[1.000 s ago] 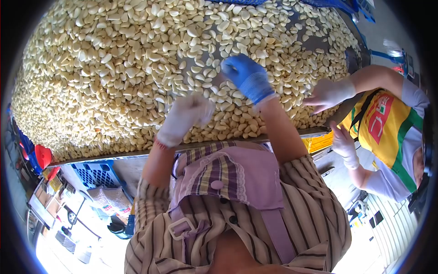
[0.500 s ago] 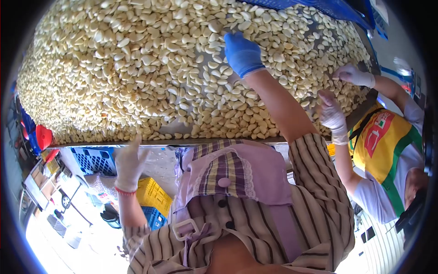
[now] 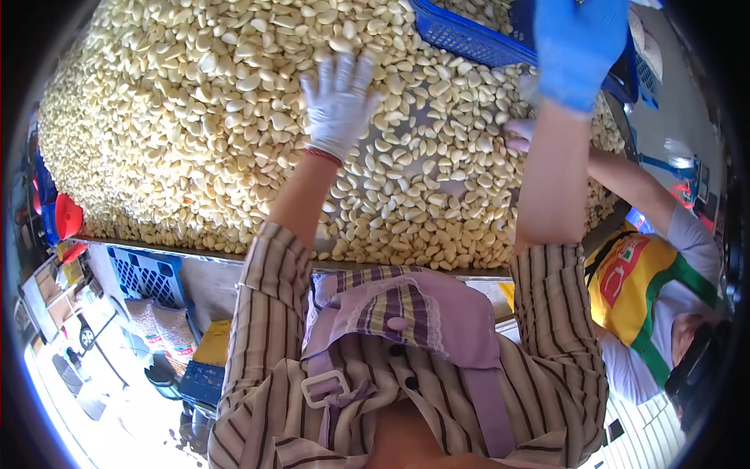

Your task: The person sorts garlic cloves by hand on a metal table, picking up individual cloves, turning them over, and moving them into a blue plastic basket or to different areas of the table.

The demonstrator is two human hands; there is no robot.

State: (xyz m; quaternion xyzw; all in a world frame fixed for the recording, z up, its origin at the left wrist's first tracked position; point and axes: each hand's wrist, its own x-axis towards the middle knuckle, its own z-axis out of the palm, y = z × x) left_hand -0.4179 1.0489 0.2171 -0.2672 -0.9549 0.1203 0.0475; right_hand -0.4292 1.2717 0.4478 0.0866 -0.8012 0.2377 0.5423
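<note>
Peeled garlic cloves [image 3: 234, 117] cover a metal table [image 3: 455, 187] in a thick layer. My left hand [image 3: 340, 105], in a white glove, lies on the cloves with its fingers spread and nothing gripped. Up at the top right, my right hand [image 3: 582, 51] in a blue glove is over the edge of a blue plastic basket [image 3: 469, 43]. Its fingers are mostly hidden and cut off by the frame, so what it holds, if anything, does not show. More cloves lie inside the basket.
To the right, a co-worker in a yellow and green apron [image 3: 625, 273] reaches a gloved hand [image 3: 519, 134] into the cloves, partly behind my right arm. A red container [image 3: 68, 216] sits at the left corner. Below the table edge are a blue crate [image 3: 148, 277] and a sack [image 3: 160, 324].
My left hand has come up from below the table edge onto the cloves. My right hand has moved up and right from the cloves to the basket, which shows more now.
</note>
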